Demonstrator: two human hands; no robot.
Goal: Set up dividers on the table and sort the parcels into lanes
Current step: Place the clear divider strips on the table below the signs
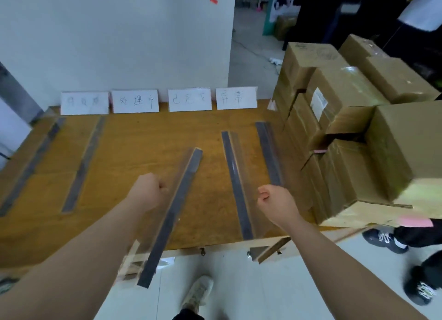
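Several clear dividers with dark base strips lie lengthwise on the wooden table [143, 137]. The middle divider [172, 214] lies slanted and sticks out past the table's front edge. My left hand [149, 190] is curled against its clear wall and grips it. My right hand [275, 202] is a loose fist between the fourth divider [235, 176] and the near end of the fifth divider [269, 152]; nothing shows in its fingers. Brown cardboard parcels [346, 128] are stacked on the table's right end. Two more dividers [83, 161] [31, 164] lie at the left.
Several white handwritten lane signs [135, 101] stand along the table's back edge against a white wall. Another person's dark shoes [385, 239] are on the floor to the right of the table. My own shoe [198, 291] is below the front edge.
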